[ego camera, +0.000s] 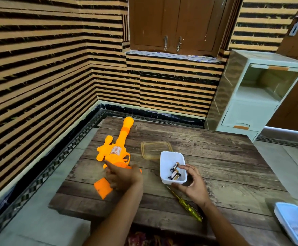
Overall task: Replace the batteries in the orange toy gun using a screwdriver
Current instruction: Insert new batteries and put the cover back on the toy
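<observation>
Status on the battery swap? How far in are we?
Early. Done: the clear lid is off the white tub and lies beside it, with batteries showing inside. In hand: the left hand grips the orange toy gun and the right hand holds the tub. Left: the screwdriver lies unheld on the table, so unscrewing and the swap likely lie ahead. The battery cover isn't visible.

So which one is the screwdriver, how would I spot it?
Find the wooden table, then the white tub of batteries on it. Just nearer the person, by the right hand, lies the screwdriver: the only long thin thing there, with a see-through yellow handle.
</observation>
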